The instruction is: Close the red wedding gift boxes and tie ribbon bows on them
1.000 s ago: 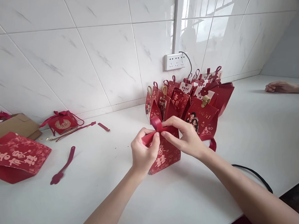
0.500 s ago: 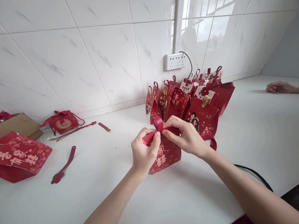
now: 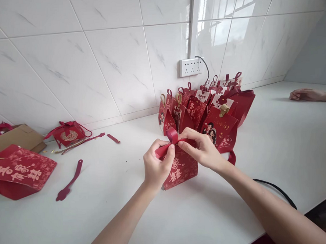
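Observation:
A red gift box [image 3: 182,168] with pale lettering stands upright on the white counter in front of me. At its top, a dark red strap [image 3: 172,135] curls up into a loop. My left hand [image 3: 158,162] is closed in a pinch on the box's top edge, thumb at the base of the loop. My right hand [image 3: 199,147] pinches the same top edge from the right, its thumb and forefinger close beside the strap. The fingers hide how the strap is fastened. Most of the upper box is covered by both hands.
Several finished-looking red gift boxes [image 3: 220,127] crowd behind, near a wall socket [image 3: 190,67]. Left lie another red box [image 3: 19,171], a loose strap [image 3: 69,181], a small red pouch [image 3: 69,134] and brown cardboard [image 3: 17,138]. Another person's hand [image 3: 305,94] rests far right. A black cord [image 3: 277,190] lies nearer.
Both hands keep nearly the same pinch on the box top. My right thumb and fingers have shifted very slightly; the view has moved a little.

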Motion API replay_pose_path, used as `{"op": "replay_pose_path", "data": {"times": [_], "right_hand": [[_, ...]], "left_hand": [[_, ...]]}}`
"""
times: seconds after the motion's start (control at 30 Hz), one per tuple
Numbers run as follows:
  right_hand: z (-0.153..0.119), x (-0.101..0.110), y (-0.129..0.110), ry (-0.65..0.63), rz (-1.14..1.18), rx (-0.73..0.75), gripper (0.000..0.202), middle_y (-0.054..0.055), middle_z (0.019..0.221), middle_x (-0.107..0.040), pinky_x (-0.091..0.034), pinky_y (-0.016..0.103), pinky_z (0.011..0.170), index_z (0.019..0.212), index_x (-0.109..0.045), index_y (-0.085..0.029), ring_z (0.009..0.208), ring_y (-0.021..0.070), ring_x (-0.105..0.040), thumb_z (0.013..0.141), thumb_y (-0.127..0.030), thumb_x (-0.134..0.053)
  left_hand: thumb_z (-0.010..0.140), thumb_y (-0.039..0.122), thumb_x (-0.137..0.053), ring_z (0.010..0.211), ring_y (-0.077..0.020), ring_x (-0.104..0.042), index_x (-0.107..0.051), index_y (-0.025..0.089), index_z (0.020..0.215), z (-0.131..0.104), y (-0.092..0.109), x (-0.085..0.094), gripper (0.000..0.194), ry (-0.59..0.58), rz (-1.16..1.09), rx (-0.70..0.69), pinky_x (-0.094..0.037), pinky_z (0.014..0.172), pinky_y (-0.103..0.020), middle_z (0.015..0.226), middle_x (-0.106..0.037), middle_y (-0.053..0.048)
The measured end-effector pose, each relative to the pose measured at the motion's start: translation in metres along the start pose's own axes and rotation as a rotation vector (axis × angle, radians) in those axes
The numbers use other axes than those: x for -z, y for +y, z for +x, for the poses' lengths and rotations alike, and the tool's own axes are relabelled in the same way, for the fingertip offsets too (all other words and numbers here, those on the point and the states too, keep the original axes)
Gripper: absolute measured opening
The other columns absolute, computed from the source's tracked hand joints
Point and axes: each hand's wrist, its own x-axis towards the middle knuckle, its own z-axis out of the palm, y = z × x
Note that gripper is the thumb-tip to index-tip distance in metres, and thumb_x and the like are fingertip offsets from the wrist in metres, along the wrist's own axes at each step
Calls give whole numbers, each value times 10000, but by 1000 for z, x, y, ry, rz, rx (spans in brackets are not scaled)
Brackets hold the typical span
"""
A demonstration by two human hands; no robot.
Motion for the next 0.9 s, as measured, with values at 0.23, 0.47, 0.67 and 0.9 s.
{"op": "replay_pose_path", "data": {"times": [0.23, 0.47, 0.67, 0.9], "right_hand": [[1, 0, 1, -40, -11, 42, 98, 13, 836, -602, -430, 257, 673, 864, -611, -202, 751, 131, -558, 870, -203, -512], [2, 0, 2, -38, 9, 49, 96, 11, 815, -580, -429, 259, 694, 851, -611, -195, 752, 130, -551, 872, -217, -520], [0, -3, 3, 0, 59, 53, 89, 18, 795, -580, -439, 273, 692, 851, -631, -193, 742, 138, -557, 854, -255, -566], [-2, -6, -1, 97, 56, 1, 149, -3, 757, -525, -439, 265, 695, 687, -577, -191, 712, 118, -534, 833, -218, -571]], "left_hand": [[799, 259, -593, 700, -135, -632, -575, 195, 876, -2, -4, -1, 101, 58, 46, -65, -510, 635, -233, 770, -662, -10], [803, 275, -582, 657, -126, -620, -585, 187, 838, -1, -4, 1, 95, 7, 23, -34, -493, 611, -220, 740, -662, -3], [779, 251, -580, 575, -110, -584, -563, 181, 768, 0, -2, 1, 72, -20, -5, 7, -475, 558, -207, 652, -631, 15], [755, 263, -599, 511, -100, -528, -534, 189, 690, -1, -1, -1, 119, -4, -28, 25, -448, 504, -208, 574, -581, 28]]}}
